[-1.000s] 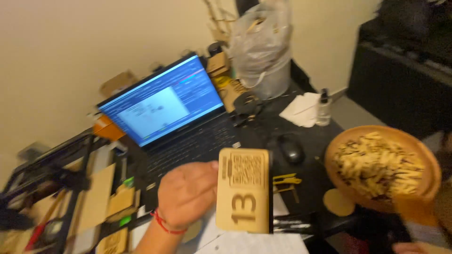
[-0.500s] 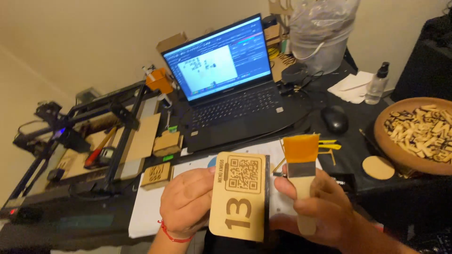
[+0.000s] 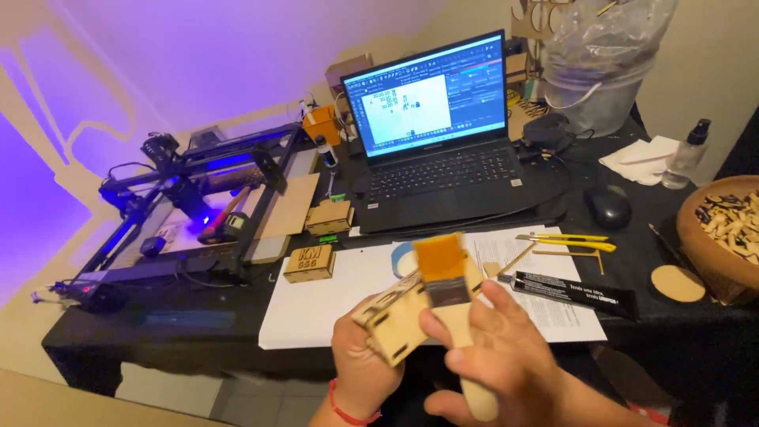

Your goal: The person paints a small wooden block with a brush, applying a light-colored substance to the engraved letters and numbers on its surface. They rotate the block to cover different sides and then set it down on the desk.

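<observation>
A: Main object?
B: Wooden plaque, lower centre of frame, tilted, long axis running lower left to upper right. Left hand clamped on its lower left end from below.

A: Other hand?
B: Right hand wrapped tight on a flat paintbrush, wooden handle down, orange bristles up. Brush head lies across the plaque's upper right end, touching or just over it; blur, can't tell which.

A: Which hand is nearer?
B: Both on it; right comes in from lower right.

A: Room around?
B: Held above the counter front edge, white paper sheets beneath. Black tube and yellow utility knife to the right, laptop behind, laser engraver left. Small wooden box upper left of the hands, apart.
</observation>
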